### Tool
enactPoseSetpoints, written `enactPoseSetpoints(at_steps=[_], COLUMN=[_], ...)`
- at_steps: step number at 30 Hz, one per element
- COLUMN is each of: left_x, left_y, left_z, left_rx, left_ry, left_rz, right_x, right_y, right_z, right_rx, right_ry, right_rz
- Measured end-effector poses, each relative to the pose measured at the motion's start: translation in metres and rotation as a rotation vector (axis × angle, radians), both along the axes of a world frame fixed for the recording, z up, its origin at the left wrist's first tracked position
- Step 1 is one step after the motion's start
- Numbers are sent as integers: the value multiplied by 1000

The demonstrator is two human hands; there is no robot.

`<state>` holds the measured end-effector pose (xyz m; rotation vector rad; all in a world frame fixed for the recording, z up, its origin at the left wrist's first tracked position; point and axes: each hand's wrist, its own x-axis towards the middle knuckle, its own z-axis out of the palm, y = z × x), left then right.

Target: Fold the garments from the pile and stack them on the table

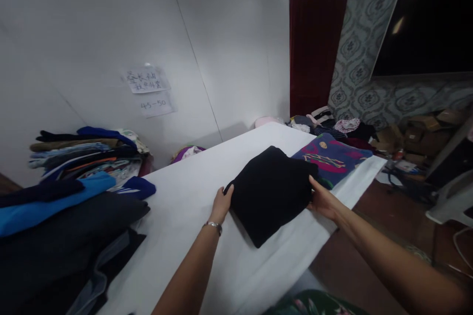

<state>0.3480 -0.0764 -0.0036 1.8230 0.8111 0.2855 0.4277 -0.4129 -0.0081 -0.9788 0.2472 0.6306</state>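
Observation:
A folded black garment (269, 192) lies on the white table (192, 197). My left hand (220, 205) grips its left edge, and a metal bracelet sits on that wrist. My right hand (322, 200) holds its right edge, fingers tucked under the fabric. Just beyond the black garment, a folded blue garment with a red and pink pattern (332, 156) rests near the table's far right corner, touching the black one.
A tall stack of folded clothes (84, 155) and dark and blue garments (55, 226) fill the table's left side. More clothes (325, 120) are heaped past the far end, by a dark red door (314, 34). Cardboard boxes (421, 133) stand at the right.

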Motion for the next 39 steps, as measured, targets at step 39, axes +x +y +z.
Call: enactPoseSetpoints(at_steps=[39], left_x=[-37], left_y=[-28], left_z=[22], left_rx=[-755], left_ry=[-305], left_rz=[105], right_x=[40], right_y=[86], right_z=[41], right_rx=[307], right_ry=[-109], right_rz=[-161])
